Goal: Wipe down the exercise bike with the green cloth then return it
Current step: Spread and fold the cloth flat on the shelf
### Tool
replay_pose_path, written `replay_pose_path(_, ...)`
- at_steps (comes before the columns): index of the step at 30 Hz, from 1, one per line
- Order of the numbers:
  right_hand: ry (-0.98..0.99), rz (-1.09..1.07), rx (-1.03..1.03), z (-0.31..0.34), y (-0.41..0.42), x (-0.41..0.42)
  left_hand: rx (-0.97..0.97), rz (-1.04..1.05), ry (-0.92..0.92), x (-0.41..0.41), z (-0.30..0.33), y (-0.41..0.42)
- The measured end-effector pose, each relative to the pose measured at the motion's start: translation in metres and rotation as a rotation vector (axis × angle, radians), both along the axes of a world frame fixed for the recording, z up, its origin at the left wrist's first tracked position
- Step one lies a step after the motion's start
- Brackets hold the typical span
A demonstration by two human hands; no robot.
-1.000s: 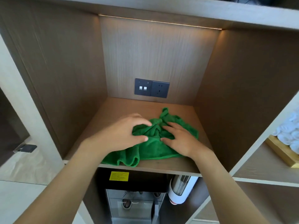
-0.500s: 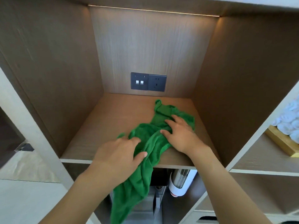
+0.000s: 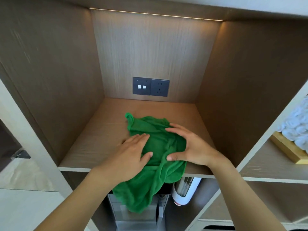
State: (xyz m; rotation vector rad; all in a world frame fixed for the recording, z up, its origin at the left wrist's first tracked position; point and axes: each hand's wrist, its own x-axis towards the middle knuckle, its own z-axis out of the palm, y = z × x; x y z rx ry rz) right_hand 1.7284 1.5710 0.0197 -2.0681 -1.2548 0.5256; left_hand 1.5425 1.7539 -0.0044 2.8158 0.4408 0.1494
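Note:
The green cloth (image 3: pixel 158 145) lies bunched on the wooden shelf (image 3: pixel 100 139) of a cubby, and its lower part hangs over the shelf's front edge. My left hand (image 3: pixel 131 155) rests on the cloth's left side, fingers and thumb closing on a fold. My right hand (image 3: pixel 191 147) cups the cloth's right edge, with the fingers on top and the thumb pressed into the fabric. The exercise bike is not in view.
A dark switch and socket panel (image 3: pixel 150 86) sits on the cubby's back wall. Below the shelf are a white cup dispenser (image 3: pixel 185 190) and a grey machine (image 3: pixel 136 217). To the right, a wooden tray (image 3: pixel 290 150) holds white rolled towels (image 3: pixel 298 127).
The cloth had been pulled half off the shelf by my left hand. Now my left hand has moved back up onto the shelf and more of the cloth lies on it.

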Motion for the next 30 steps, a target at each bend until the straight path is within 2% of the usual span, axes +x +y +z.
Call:
replay_pose_path(3, -0.074, -0.072, -0.162, -0.001, -0.026, -0.005, -0.048, 0.008, 0.041, -0.026, 0.006, 0.006)
replay_pose_path(7, -0.249, -0.173, -0.088, -0.009, -0.030, -0.013, -0.056, 0.102, -0.079, -0.034, 0.015, 0.009)
replay_pose_path(11, -0.405, -0.224, -0.124, -0.014, -0.001, -0.021, 0.077, 0.090, -0.086, -0.013, 0.008, 0.004)
replay_pose_path(15, -0.396, -0.139, -0.192, -0.029, 0.017, -0.030, 0.042, 0.087, -0.027, -0.011, -0.009, 0.006)
replay_pose_path(21, -0.396, -0.089, -0.275, -0.034, -0.027, -0.034, 0.024, 0.135, 0.070, -0.050, -0.011, 0.004)
replay_pose_path(25, -0.360, -0.138, -0.297, -0.026, -0.035, -0.053, 0.065, 0.154, 0.085, -0.065, -0.002, -0.017)
replay_pose_path(30, -0.398, -0.140, -0.325, -0.030, -0.025, -0.067, -0.006, 0.158, 0.114, -0.053, 0.000, -0.022)
